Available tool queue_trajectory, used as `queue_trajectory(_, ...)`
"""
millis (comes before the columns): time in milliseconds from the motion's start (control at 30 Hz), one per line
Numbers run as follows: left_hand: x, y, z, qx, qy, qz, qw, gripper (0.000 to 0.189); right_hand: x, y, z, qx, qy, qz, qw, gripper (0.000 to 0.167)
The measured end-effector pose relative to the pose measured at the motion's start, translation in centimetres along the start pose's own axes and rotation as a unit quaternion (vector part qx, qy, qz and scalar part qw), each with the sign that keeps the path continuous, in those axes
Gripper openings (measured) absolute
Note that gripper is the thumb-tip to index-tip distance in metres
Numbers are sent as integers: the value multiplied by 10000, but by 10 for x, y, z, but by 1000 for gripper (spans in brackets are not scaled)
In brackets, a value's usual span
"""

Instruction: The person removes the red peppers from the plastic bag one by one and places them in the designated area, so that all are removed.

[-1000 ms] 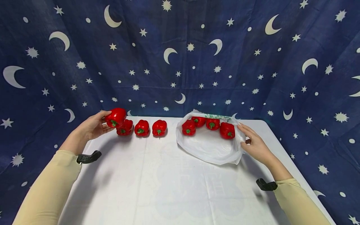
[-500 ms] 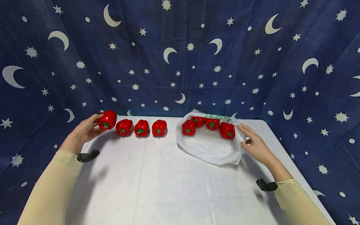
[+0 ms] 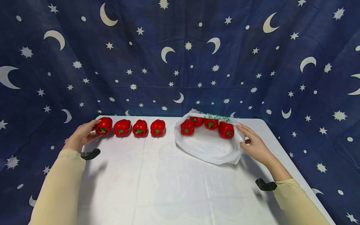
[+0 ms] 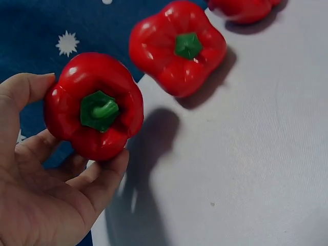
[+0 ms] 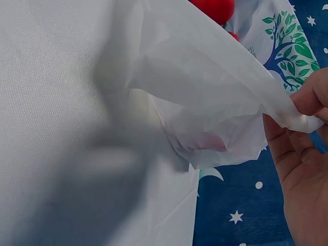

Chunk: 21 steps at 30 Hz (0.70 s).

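- Left hand (image 3: 81,133) grasped the leftmost pepper (image 4: 93,106); so glossy, it likely needed a wide grip!
- Right hand (image 3: 256,146) pinched the bag (image 3: 202,150); steadiness there seemed best.

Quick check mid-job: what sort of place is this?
Probably an indoor staged recording setup: a dark-blue moon-and-star backdrop hangs behind a white-covered table, and a black device shows at each wrist.
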<state>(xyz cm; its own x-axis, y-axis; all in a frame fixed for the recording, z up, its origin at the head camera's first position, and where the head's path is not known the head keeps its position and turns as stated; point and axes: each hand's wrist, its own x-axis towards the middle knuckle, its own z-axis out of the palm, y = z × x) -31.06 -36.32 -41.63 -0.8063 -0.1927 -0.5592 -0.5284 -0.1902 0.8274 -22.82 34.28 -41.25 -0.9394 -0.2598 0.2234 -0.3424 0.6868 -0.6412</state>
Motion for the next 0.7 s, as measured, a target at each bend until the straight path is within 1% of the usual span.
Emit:
queue_trajectory(100, 4, -3, -3, 158, -129, 67, 9998, 38, 0, -1, -1, 0, 6, 4, 10000, 71)
queue_trajectory(233, 7, -5, -3, 701, -282, 273, 9968, 60, -1, -2, -1, 15, 9, 31, 10000, 71)
queue_trajectory(333, 10, -7, -3, 1003, -267, 396, 9938, 73, 0, -3, -1, 59, 6, 54, 10000, 72)
queue_trajectory(433, 14, -9, -3, 1089, -189, 429, 9930, 71, 0, -4, 0, 93, -2, 76, 9999, 72)
queue_trajectory(567, 15, -9, -3, 1088, -110, 402, 9932, 63, 0, -4, 0, 82, -10, 96, 9999, 73)
queue_trajectory(700, 16, -9, -2, 1110, -142, 441, 9927, 60, 0, -5, 0, 71, -29, 143, 9999, 73)
